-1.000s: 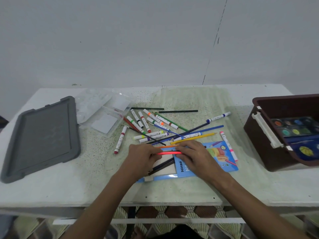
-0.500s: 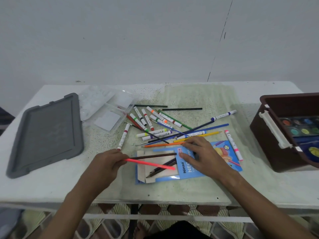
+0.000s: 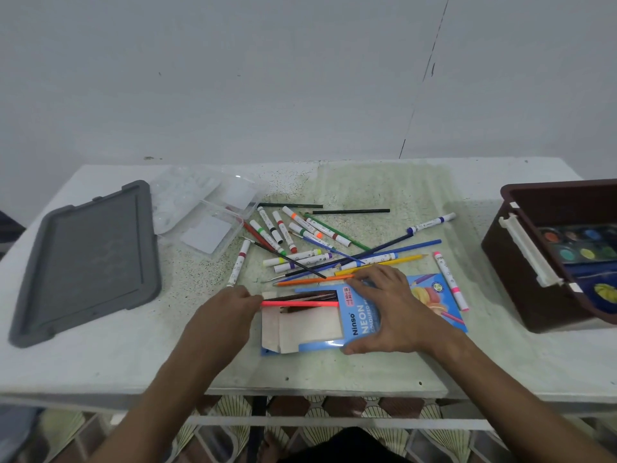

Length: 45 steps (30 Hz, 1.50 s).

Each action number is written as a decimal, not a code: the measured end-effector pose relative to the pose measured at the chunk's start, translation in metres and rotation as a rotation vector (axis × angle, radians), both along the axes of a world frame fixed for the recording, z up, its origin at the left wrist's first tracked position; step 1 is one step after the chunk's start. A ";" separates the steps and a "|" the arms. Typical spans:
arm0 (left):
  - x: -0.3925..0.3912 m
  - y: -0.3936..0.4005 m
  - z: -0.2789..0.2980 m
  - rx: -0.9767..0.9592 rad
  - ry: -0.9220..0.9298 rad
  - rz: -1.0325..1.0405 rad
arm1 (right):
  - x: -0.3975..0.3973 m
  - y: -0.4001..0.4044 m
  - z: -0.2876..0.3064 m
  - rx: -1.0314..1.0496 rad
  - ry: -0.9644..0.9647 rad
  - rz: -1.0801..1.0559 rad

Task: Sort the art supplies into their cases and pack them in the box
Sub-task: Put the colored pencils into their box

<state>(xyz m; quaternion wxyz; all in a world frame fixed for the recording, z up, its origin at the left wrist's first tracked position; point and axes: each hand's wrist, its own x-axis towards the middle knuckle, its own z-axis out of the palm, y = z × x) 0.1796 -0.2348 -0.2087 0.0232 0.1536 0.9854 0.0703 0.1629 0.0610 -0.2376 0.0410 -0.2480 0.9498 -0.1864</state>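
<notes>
My left hand [image 3: 224, 312] pinches the end of a pink pencil [image 3: 298, 304], which lies level with its far end at the mouth of the blue pencil case [image 3: 360, 324]. Two dark pencils [image 3: 310, 297] stick partly out of the case beside it. My right hand [image 3: 394, 305] grips the case across its middle, thumb on its near edge. An orange pencil [image 3: 310, 280] lies just behind the case. Loose markers [image 3: 293, 235] and coloured pencils [image 3: 384, 259] are scattered further back. The brown box [image 3: 521, 262] at the right holds a watercolour palette [image 3: 581, 242].
A grey lid [image 3: 86, 259] lies flat at the left. An open clear plastic case [image 3: 207, 215] sits behind it, next to the markers. A pink-tipped marker [image 3: 450, 282] lies between the pencil case and the box. The table's front edge runs close below my hands.
My left hand carried the pink pencil out to the left, then brought it back level with its end at the case's mouth. My right hand settled onto the case and grips it.
</notes>
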 end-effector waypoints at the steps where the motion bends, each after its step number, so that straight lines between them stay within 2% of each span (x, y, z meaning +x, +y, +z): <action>1: -0.001 0.004 0.000 -0.045 0.021 -0.030 | 0.001 0.000 0.000 -0.012 0.002 -0.007; 5: 0.001 0.017 0.003 -0.241 0.121 -0.153 | 0.003 -0.001 0.001 -0.032 -0.008 -0.019; 10: 0.015 0.036 -0.003 -0.353 0.148 -0.128 | 0.004 -0.004 0.004 -0.043 -0.024 -0.033; 15: 0.009 0.052 -0.016 -0.212 0.162 -0.122 | 0.005 -0.005 0.007 -0.023 -0.038 -0.037; 18: 0.006 0.055 -0.013 0.046 0.010 -0.022 | 0.005 -0.005 0.009 -0.016 -0.056 -0.040; 20: 0.008 0.050 -0.013 0.182 -0.006 0.018 | 0.005 -0.004 0.008 -0.018 -0.059 -0.045; 22: 0.012 0.046 -0.011 0.177 0.021 -0.050 | 0.005 -0.004 0.007 -0.024 -0.058 -0.051; 25: 0.015 0.039 -0.020 0.055 0.066 -0.203 | 0.005 -0.004 0.007 -0.030 -0.057 -0.050; 28: 0.012 0.035 -0.027 0.014 0.098 -0.213 | 0.004 -0.004 0.007 -0.039 -0.054 -0.044; 31: 0.012 0.031 -0.030 -0.005 0.037 -0.222 | 0.005 -0.003 0.006 -0.033 -0.048 -0.042; 34: 0.011 0.029 -0.031 0.219 -0.101 -0.120 | 0.004 -0.003 0.006 -0.036 -0.061 -0.045; 36: 0.008 0.025 -0.030 0.338 -0.104 -0.062 | 0.004 -0.003 0.007 -0.048 -0.075 -0.050; 41: -0.004 0.023 -0.027 0.246 -0.116 -0.157 | 0.004 -0.002 0.007 -0.043 -0.088 -0.059; 45: -0.005 0.032 -0.024 0.235 -0.058 -0.137 | 0.003 -0.003 0.006 -0.036 -0.089 -0.057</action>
